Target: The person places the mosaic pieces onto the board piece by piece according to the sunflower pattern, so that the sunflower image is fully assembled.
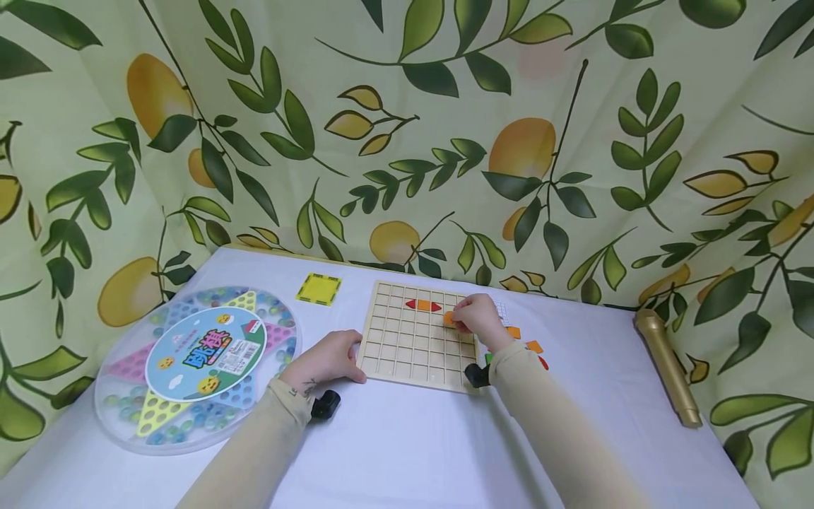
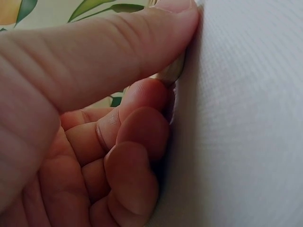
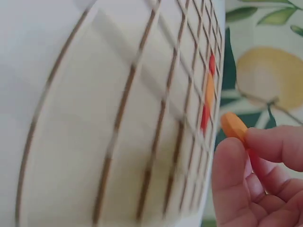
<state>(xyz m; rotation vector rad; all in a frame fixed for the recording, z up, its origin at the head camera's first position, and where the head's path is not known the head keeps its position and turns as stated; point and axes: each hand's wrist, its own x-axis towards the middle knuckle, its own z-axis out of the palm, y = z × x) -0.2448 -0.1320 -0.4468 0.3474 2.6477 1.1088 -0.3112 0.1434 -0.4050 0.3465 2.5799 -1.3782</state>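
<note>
A wooden grid board (image 1: 402, 351) lies flat on the table. At its near left corner, my left hand (image 1: 326, 360) grips the edge; in the left wrist view the thumb (image 2: 109, 54) lies along a sliver of the board edge (image 2: 173, 72), with the other fingers curled beside it. Over the board's right part, my right hand (image 1: 478, 318) pinches an orange piece (image 3: 233, 125) between thumb and forefinger, apart from the grid in the right wrist view. In an upper row sit an orange square (image 1: 423, 305) and two red triangles (image 1: 435, 307), one on either side.
Loose orange pieces (image 1: 513, 331), with green and red ones, lie right of the board, partly behind my right arm. A round Chinese checkers set (image 1: 121, 438) with marbles stands at left. Behind are a yellow square (image 1: 319, 289) and a patterned curtain; a gold cylinder (image 1: 668, 367) is far right.
</note>
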